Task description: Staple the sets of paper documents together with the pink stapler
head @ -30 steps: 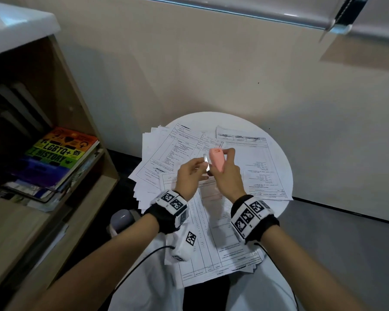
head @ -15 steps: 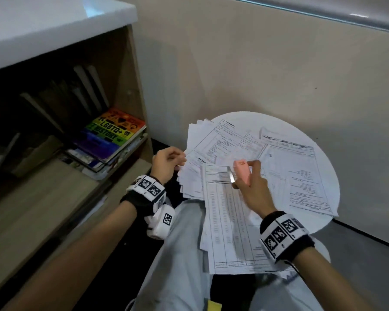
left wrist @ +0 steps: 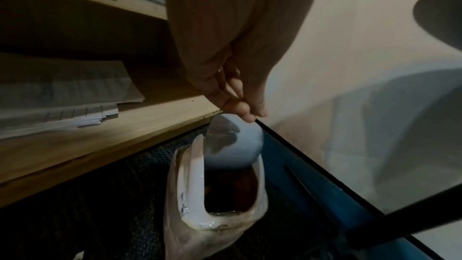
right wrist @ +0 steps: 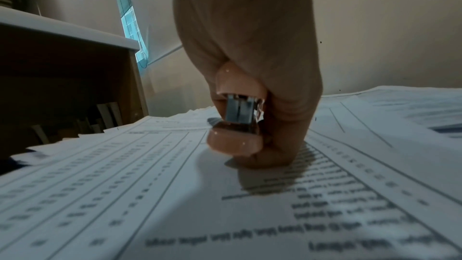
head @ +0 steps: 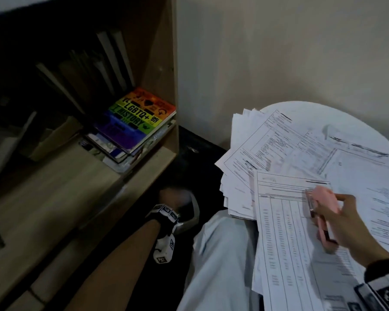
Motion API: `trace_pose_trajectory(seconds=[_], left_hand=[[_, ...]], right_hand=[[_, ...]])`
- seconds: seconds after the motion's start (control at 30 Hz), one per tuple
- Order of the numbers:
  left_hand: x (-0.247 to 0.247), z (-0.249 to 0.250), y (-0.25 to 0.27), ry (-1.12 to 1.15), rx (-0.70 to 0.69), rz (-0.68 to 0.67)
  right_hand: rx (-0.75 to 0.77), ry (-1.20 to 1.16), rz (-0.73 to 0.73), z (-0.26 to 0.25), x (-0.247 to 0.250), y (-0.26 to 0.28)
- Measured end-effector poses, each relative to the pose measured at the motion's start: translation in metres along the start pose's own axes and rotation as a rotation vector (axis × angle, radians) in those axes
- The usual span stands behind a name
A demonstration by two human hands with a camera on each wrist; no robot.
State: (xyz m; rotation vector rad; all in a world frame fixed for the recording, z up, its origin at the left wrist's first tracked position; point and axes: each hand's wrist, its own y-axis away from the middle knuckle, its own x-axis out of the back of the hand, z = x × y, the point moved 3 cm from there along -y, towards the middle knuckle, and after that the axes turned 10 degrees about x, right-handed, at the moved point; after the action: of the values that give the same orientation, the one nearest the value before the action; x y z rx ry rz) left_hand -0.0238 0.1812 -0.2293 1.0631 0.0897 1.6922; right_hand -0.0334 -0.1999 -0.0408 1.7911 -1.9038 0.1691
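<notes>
Setting: a dim corner with a plain beige wall, a wooden bookshelf on the left and a round white bench on the right.

Bench: carried loose printed sheets, fanned and overlapping, several hanging past its left edge. A set of paper documents with ruled tables lay uppermost, reaching from the bench across the person's lap, which was clothed in pale trousers.

Pink stapler: held in the right hand just above the tabled sheet, fingers and thumb curled round its body. In the right wrist view its metal mouth faced the camera, with a fingertip touching the paper beneath.

Left hand: lowered beside the shelf, well apart from the papers, directly over a small bin lined with a clear plastic bag. Fingertips were bunched together and pointed down at a pale rounded object at the bag's mouth; whether they held anything cannot be told.

Bookshelf: a rainbow-covered book lay flat on top of a short stack at the shelf's right end; other books leaned behind it in shadow. A lower shelf held a stack of papers.

Both wrists wore black bands with square-patterned markers.
</notes>
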Motion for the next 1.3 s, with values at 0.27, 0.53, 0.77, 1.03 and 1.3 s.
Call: trace_pose_trajectory(seconds=[0.27,0.53,0.77,1.03,1.3], left_hand=[[-0.005,-0.009,-0.030,-0.101,0.014,-0.044],[0.019,0.022,0.012,0.197,-0.051,0.176],[0.021,0.127,0.172,0.210,-0.686,0.154],[-0.042,0.165,0.194,-0.293,-0.355,0.075],[-0.052,0.175,0.204,-0.065,-0.607,0.127]], right_hand=[[-0.027,0.014,0.008,0.001,0.000,-0.001],[0.010,-0.027,0.026,0.005,0.000,0.001],[-0.061,-0.075,0.055,0.010,0.003,0.005],[-0.001,-0.125,0.254,0.019,0.045,0.035],[-0.079,-0.271,0.146,0.041,0.064,0.046]])
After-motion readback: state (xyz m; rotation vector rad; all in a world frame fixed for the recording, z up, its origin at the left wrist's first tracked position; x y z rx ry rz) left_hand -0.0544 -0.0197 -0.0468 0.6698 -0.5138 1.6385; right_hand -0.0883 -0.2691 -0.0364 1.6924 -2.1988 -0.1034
